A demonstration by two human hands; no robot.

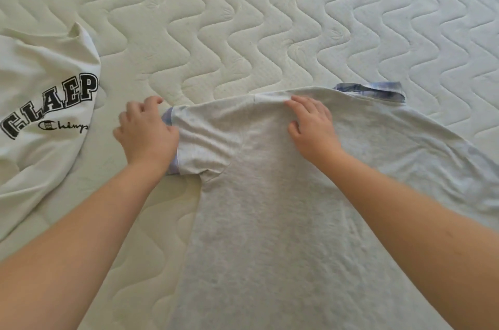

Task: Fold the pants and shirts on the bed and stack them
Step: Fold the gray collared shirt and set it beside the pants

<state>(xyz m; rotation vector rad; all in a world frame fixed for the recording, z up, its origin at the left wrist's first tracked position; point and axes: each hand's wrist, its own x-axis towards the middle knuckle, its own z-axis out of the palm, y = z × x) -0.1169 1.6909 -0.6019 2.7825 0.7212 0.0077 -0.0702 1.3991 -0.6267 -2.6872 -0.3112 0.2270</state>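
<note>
Head view: my left hand grips the grey shirt's sleeve; my right hand presses flat, fingers relaxed.

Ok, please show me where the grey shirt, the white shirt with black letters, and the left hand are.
grey shirt (270,208): head view, on the middle of its body.
white shirt with black letters (40,65): head view, on plain cloth above the letters.
left hand (147,131): head view, on the back of the hand.
</note>
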